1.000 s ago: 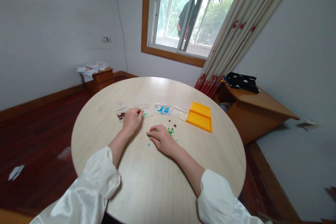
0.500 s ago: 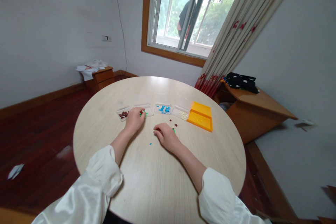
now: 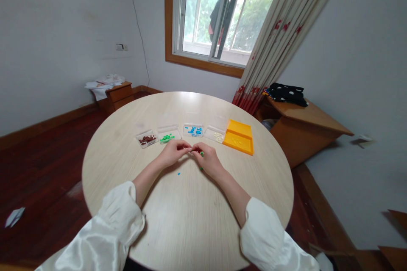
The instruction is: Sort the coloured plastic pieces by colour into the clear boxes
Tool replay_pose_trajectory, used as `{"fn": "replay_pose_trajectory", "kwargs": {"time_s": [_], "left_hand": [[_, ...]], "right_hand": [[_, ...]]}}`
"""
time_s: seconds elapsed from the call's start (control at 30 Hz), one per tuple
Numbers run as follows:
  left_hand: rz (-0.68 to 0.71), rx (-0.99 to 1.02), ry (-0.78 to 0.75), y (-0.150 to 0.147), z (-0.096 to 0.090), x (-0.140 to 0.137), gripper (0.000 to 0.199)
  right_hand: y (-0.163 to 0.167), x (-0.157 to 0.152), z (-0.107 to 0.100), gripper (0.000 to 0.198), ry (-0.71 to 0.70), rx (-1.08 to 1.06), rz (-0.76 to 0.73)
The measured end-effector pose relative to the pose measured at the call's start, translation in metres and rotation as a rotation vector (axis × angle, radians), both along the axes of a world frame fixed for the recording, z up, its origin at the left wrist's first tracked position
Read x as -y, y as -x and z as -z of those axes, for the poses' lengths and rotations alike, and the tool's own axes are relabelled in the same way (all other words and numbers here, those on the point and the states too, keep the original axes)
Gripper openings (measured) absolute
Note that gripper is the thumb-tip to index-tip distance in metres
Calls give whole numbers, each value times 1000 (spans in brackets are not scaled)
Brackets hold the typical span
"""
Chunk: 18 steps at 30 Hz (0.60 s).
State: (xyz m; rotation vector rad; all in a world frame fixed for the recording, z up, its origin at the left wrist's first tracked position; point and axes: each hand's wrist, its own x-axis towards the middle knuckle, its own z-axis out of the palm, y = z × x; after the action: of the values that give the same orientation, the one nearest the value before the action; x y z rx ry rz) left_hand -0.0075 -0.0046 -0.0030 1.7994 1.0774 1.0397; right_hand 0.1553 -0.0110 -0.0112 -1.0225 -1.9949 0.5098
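Observation:
My left hand (image 3: 173, 153) and my right hand (image 3: 207, 159) meet fingertip to fingertip over the middle of the table. Both are closed in a pinch, and whatever sits between the fingertips is too small to make out. Small green pieces (image 3: 202, 153) show partly from behind my right hand. A single small blue piece (image 3: 179, 173) lies on the table nearer to me. Just beyond my hands stand clear trays of small pieces: brown pieces (image 3: 148, 139), green pieces (image 3: 167, 137), blue pieces (image 3: 194, 131) and cream pieces (image 3: 218, 136).
An open yellow case (image 3: 240, 126) lies at the right end of the row of trays. The round wooden table (image 3: 184, 220) fills the space before me. Behind it are a window, a curtain (image 3: 282, 29), and a wooden cabinet (image 3: 305, 127) with dark cloth on top.
My left hand has left the tray of green pieces and come right to meet my right hand. My right hand's fingers now touch the left's. The view has shifted slightly.

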Motion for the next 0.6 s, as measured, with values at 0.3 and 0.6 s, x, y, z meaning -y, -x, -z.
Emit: {"fn": "replay_pose_trajectory", "kwargs": {"time_s": [0.3, 0.6], "left_hand": [[-474, -95, -129, 17, 5, -13, 15], [-758, -325, -324, 43, 18, -28, 11]], "right_hand": [[-26, -16, -4, 12, 20, 96, 138], [-32, -12, -14, 16, 139, 412, 131]]}}
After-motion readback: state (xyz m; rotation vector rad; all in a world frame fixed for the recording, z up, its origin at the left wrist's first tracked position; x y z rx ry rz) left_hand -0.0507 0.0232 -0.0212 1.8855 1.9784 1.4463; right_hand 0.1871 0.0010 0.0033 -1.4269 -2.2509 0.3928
